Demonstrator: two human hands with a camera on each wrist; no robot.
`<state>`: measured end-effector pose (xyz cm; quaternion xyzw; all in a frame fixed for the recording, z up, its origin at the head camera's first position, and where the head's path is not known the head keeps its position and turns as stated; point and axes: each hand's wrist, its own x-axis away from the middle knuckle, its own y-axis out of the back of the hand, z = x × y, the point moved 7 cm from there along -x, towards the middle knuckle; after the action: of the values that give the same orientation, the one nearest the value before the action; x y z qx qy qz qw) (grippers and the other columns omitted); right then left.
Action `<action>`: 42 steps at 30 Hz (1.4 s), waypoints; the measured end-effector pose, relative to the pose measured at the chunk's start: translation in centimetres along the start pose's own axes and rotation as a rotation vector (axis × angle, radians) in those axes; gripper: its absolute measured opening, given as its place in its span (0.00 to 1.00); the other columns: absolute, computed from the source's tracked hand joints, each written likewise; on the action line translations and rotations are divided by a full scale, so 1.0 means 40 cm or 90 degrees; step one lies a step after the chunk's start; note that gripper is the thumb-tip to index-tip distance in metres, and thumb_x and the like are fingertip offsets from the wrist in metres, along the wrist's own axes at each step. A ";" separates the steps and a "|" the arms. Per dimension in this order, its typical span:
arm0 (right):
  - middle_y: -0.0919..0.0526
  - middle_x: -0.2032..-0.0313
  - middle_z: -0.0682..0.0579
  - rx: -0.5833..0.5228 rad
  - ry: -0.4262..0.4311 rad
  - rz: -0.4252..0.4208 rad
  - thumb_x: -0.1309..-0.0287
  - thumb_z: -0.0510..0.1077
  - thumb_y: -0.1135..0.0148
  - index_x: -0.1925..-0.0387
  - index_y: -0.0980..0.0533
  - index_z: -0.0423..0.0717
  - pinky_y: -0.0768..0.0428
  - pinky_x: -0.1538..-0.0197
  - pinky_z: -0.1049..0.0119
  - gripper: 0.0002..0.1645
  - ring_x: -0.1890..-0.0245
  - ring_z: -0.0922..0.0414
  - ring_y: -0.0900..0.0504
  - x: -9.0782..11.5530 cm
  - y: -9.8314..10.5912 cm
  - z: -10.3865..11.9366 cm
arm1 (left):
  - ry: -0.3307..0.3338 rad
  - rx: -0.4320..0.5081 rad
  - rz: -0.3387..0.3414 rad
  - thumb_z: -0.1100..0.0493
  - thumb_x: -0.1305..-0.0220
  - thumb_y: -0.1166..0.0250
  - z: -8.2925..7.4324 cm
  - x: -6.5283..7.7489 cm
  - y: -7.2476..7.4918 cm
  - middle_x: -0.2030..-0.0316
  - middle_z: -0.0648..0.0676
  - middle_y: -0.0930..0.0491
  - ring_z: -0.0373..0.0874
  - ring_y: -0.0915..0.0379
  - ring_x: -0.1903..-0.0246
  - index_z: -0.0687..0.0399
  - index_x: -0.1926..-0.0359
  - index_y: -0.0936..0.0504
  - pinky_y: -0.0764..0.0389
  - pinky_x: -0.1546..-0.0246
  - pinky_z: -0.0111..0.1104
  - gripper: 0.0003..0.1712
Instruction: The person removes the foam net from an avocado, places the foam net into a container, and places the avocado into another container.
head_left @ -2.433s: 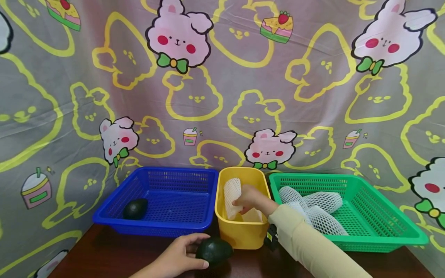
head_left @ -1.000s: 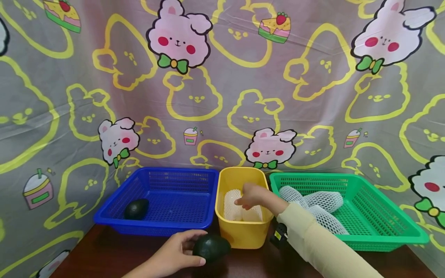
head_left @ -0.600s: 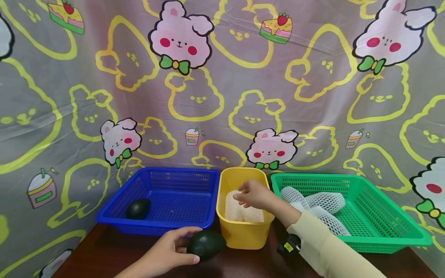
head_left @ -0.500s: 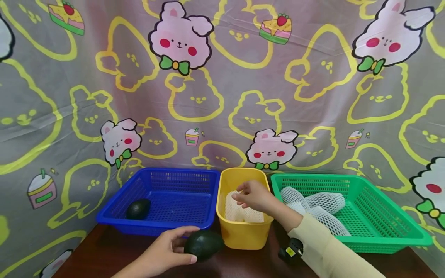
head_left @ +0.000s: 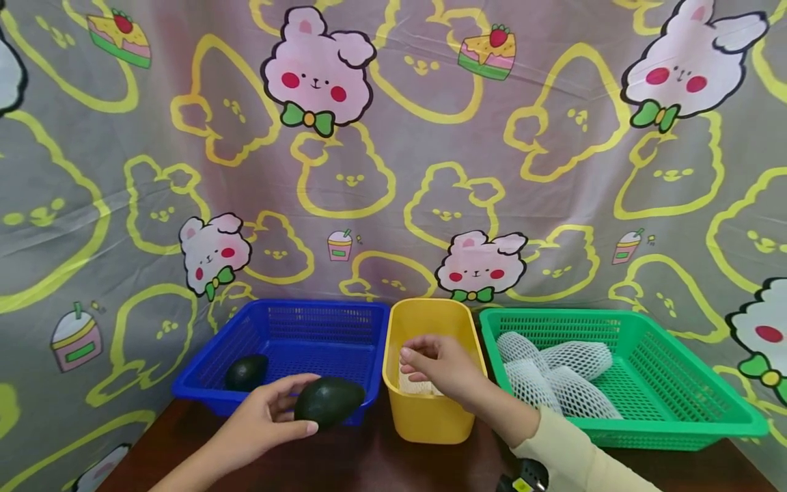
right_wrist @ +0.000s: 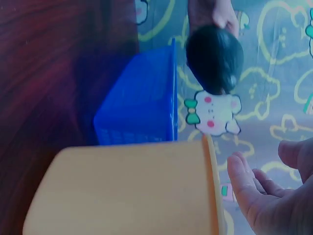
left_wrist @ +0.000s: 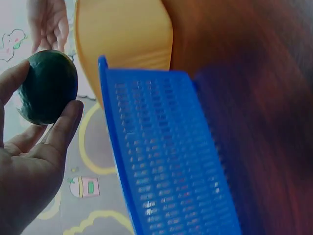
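In the head view my left hand (head_left: 266,417) grips a dark green avocado (head_left: 330,401) by its blunt end, in front of the blue basket's near right corner. The left wrist view shows thumb and fingers around that avocado (left_wrist: 48,87). My right hand (head_left: 444,365) hovers over the yellow bin (head_left: 430,420), fingers loosely bent and holding nothing. Beneath it, partly hidden, lie white foam net sleeves (head_left: 413,380) inside the bin. From the right wrist, my right hand (right_wrist: 274,196) appears with thumb and fingers apart, beside the bin's rim.
A blue basket (head_left: 307,403) on the left holds another avocado (head_left: 246,372). To the right, a green basket (head_left: 676,430) contains several white net-covered pieces (head_left: 574,359). All three containers stand on a dark wooden table (head_left: 381,471) before a patterned cloth (head_left: 393,150).
My left hand has carried the avocado left and up toward the blue basket. My right hand let go of a foam net in the yellow bin and has drawn back slightly toward me.
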<state>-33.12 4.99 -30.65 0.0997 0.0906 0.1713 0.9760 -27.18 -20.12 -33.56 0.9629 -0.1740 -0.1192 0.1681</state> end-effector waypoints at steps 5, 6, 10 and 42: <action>0.17 0.61 0.41 -0.029 0.005 0.014 0.35 0.42 0.39 0.52 0.24 0.28 0.17 0.58 0.58 0.19 0.61 0.48 0.16 0.025 -0.035 0.006 | -0.002 -0.046 -0.066 0.60 0.43 0.28 0.002 -0.011 0.053 0.46 0.65 0.25 0.50 0.23 0.50 0.67 0.36 0.32 0.21 0.52 0.35 0.36; 0.17 0.61 0.41 -0.035 0.005 0.020 0.35 0.42 0.38 0.52 0.24 0.29 0.17 0.58 0.58 0.18 0.61 0.49 0.16 0.029 -0.044 0.006 | -0.003 -0.050 -0.077 0.60 0.43 0.28 0.003 -0.014 0.062 0.46 0.65 0.25 0.50 0.23 0.50 0.68 0.36 0.32 0.21 0.52 0.35 0.36; 0.17 0.63 0.41 -0.055 0.015 0.051 0.36 0.40 0.39 0.54 0.23 0.30 0.17 0.59 0.60 0.16 0.63 0.50 0.16 0.044 -0.083 0.003 | -0.006 -0.045 -0.110 0.62 0.43 0.28 0.008 -0.027 0.094 0.48 0.65 0.25 0.52 0.22 0.50 0.69 0.36 0.32 0.20 0.54 0.35 0.36; 0.19 0.73 0.44 -0.122 -0.044 0.023 0.33 0.36 0.43 0.64 0.28 0.31 0.16 0.66 0.58 0.08 0.70 0.47 0.17 0.039 -0.252 -0.193 | 0.040 -0.326 -0.210 0.56 0.46 0.25 0.142 -0.167 0.240 0.47 0.69 0.25 0.63 0.23 0.53 0.68 0.40 0.29 0.20 0.59 0.48 0.37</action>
<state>-30.11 -2.49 -40.60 0.0132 0.0381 0.1934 0.9803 -37.73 -27.71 -34.13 0.9077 0.0259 -0.1549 0.3892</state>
